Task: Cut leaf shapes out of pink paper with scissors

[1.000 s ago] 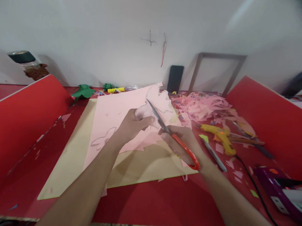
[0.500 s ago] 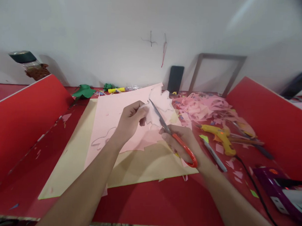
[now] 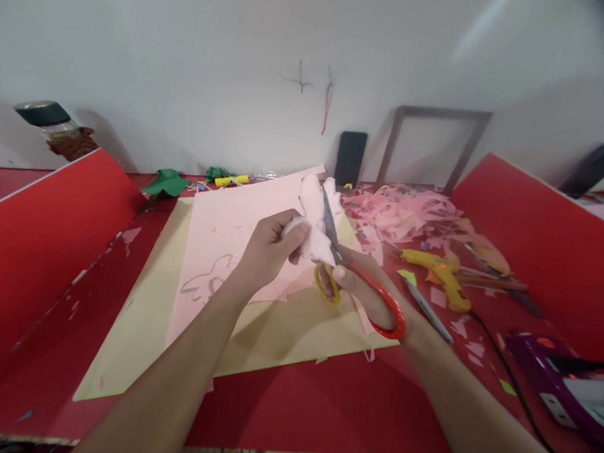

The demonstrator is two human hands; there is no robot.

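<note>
My left hand (image 3: 276, 245) pinches a pale pink paper cutout (image 3: 315, 217) with wavy, pencil-marked edges. In my right hand (image 3: 360, 279) is a pair of scissors (image 3: 379, 296) with one red and one yellow handle loop. The scissor blades point up and away, at the right part of the cutout; whether they are fully closed is hard to see. Under both hands lies a large pink paper sheet (image 3: 227, 216), with a curved pencil outline drawn at its lower left. Beneath that sheet is a cream board (image 3: 142, 320).
Red panels (image 3: 46, 222) flank the table on both sides. At right are a pink paper scrap pile (image 3: 402, 214), a yellow glue gun (image 3: 440, 272) with a black cord, a grey marker (image 3: 428, 309) and a purple device (image 3: 550, 377). A phone (image 3: 351, 158) leans on the wall.
The cutout has turned in my left hand, with its lower point now towards the right hand. The scissors have swung more upright and shifted slightly right; their yellow loop now shows.
</note>
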